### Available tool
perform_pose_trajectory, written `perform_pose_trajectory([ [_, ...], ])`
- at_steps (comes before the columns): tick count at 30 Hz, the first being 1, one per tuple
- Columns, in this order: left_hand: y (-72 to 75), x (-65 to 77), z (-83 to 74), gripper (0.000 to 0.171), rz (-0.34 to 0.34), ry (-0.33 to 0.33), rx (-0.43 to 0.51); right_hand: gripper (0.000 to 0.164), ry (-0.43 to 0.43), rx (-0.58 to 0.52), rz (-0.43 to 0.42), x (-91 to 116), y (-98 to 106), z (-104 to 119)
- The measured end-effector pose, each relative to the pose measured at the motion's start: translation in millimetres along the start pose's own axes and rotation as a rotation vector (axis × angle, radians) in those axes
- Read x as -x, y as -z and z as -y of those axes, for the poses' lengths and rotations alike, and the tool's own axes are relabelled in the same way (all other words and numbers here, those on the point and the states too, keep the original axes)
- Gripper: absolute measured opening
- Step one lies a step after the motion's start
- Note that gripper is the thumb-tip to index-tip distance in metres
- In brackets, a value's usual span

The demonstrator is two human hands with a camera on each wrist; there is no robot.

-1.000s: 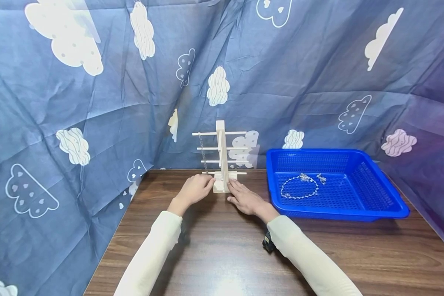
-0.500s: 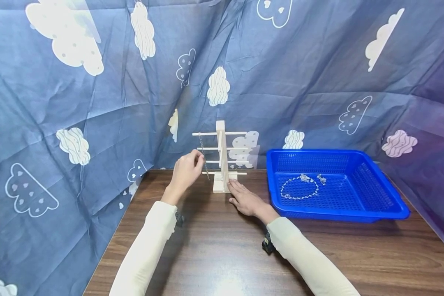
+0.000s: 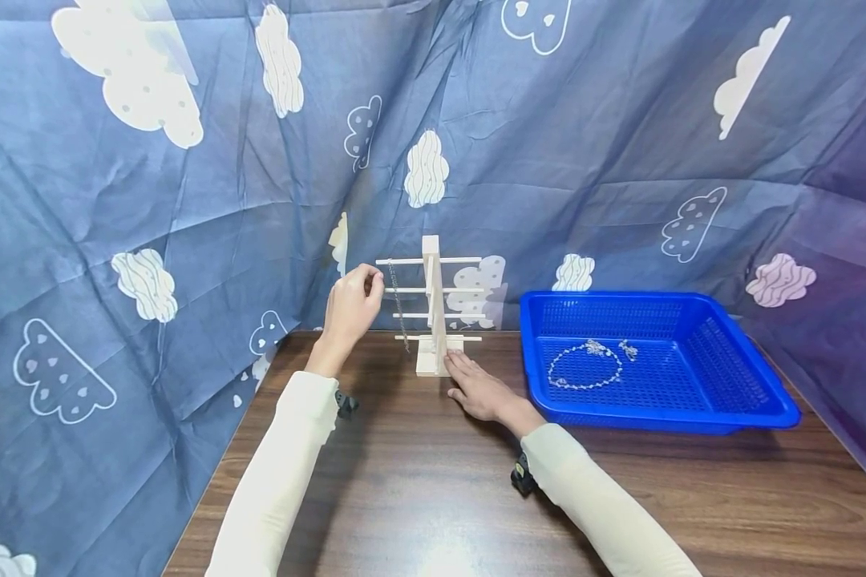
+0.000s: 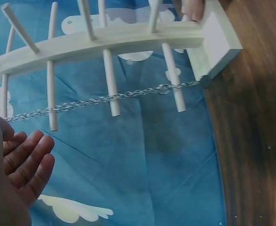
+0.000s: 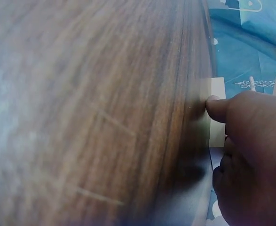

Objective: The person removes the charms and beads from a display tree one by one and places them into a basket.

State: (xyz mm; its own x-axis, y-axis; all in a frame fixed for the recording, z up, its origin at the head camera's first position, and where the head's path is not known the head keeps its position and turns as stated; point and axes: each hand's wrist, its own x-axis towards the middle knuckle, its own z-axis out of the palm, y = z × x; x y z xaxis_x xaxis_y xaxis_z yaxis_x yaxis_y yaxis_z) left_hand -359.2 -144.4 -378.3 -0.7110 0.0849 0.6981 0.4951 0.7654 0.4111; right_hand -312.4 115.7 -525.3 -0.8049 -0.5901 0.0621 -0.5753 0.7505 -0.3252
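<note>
A pale wooden jewelry stand [image 3: 436, 304] with several pegs stands at the back of the table. From its top left peg hangs a silver chain necklace [image 4: 128, 94], crossing the lower pegs, with a small dark round piece at its lower end. My left hand [image 3: 352, 308] is raised just left of the necklace's top, thumb near the index finger. In the left wrist view its fingers [image 4: 34, 155] are loosely bent, with nothing seen between them. My right hand [image 3: 482, 389] lies with extended fingers on the right side of the stand's base [image 5: 217, 117].
To the right sits a blue plastic basket [image 3: 657, 417] holding a beaded necklace [image 3: 584, 385] and a small silvery piece of jewelry [image 3: 627, 349]. A blue cloth with cloud prints [image 3: 584, 160] hangs behind the brown wooden table [image 3: 433, 481].
My left hand has left the base and risen along the necklace to near the top peg. The necklace's lower end shows now. My right hand stays on the base.
</note>
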Motion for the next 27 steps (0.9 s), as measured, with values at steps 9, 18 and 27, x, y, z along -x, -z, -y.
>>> perform_pose_trajectory([
  [9, -3.6, -7.5, -11.3, 0.024, 0.023, 0.045, 0.002, 0.067, 0.005, 0.004, -0.004, -2, 0, -1],
  [18, -10.3, -9.2, -15.9, 0.025, 0.013, 0.023, 0.0, 0.067, 0.002, -0.004, 0.0, -1, 0, -1],
  [27, -10.3, -9.2, -14.4, 0.023, -0.074, 0.019, -0.033, 0.067, 0.006, -0.017, -0.001, -1, 1, 0],
])
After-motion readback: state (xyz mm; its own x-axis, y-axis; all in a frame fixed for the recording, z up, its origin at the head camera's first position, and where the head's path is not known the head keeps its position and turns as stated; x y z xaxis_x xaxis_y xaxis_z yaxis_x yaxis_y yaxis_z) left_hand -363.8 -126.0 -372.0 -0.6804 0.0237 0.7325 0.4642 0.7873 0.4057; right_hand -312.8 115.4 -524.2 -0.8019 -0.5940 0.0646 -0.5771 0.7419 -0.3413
